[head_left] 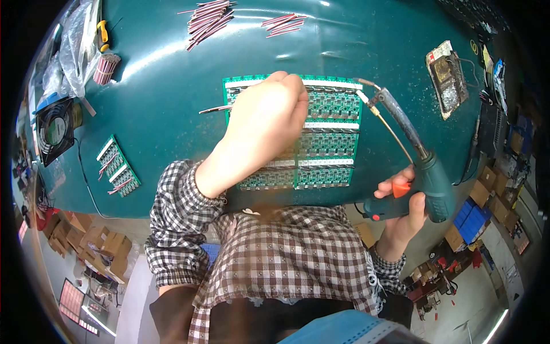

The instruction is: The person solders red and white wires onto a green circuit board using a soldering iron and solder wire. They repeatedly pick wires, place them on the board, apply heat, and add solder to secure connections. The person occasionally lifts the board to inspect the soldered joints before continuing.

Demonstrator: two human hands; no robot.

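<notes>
My left hand (269, 112) is closed over the upper left of a green circuit board panel (327, 127) lined with white strips and rows of small parts. Thin red-and-black wires (215, 109) stick out from the hand's left side; its fingertips are hidden beneath it. In my right hand (409, 206) is a dark green soldering gun (433, 186) with a red trigger, gripped at its handle. Its metal barrel and a thin solder feed tube (395, 136) reach up and left, bringing the tip beside the panel's upper right corner.
Bundles of cut wires (210, 23) and a smaller wire pile (285, 24) lie at the far side. Left stand a fan (55, 132), a small wired board (118, 166), a bound wire bundle (106, 69) and a yellow-handled tool (102, 35). A stained soldering tray (447, 80) lies right.
</notes>
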